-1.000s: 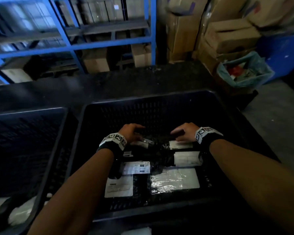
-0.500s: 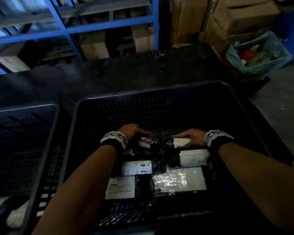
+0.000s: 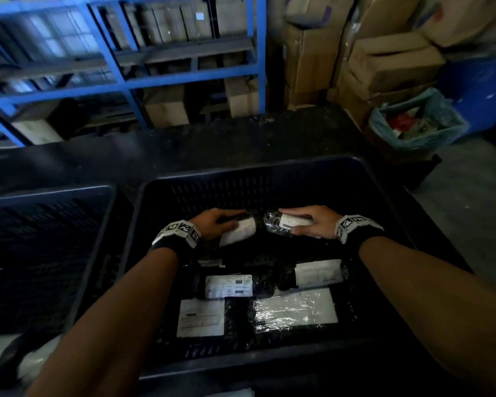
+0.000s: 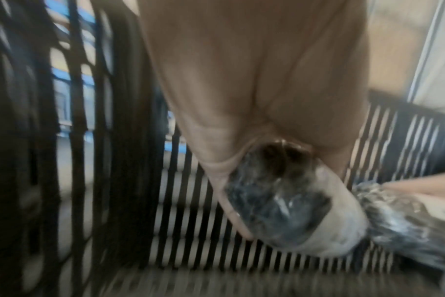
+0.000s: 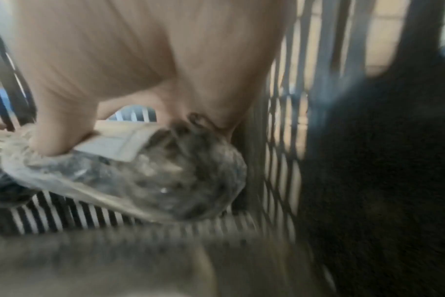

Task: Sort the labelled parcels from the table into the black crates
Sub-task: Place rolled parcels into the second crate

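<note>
Both hands are inside the large black crate (image 3: pixel 249 176) in front of me. My left hand (image 3: pixel 215 223) grips a dark, plastic-wrapped roll parcel with a white label (image 3: pixel 239 233) (image 4: pixel 292 213). My right hand (image 3: pixel 312 223) grips a second wrapped roll parcel with a label (image 3: pixel 287 223) (image 5: pixel 130 166), thumb on the label. The two rolls point end to end near the crate's far wall. Nearer me on the crate floor lie several labelled parcels, among them a flat one (image 3: pixel 295 309) and two dark rolls (image 3: pixel 229 286) (image 3: pixel 318 273).
A second black crate (image 3: pixel 49 196) stands to the left, with a pale bag (image 3: pixel 20 365) at its near corner. Beyond lies the dark table (image 3: pixel 184 144), then blue shelving (image 3: pixel 189 78) and stacked cardboard boxes (image 3: pixel 390 61). A bin with a blue bag (image 3: pixel 418 121) stands at right.
Both hands have risen a little from the crate floor toward its far wall, each carrying its roll parcel. The camera view has shifted slightly.
</note>
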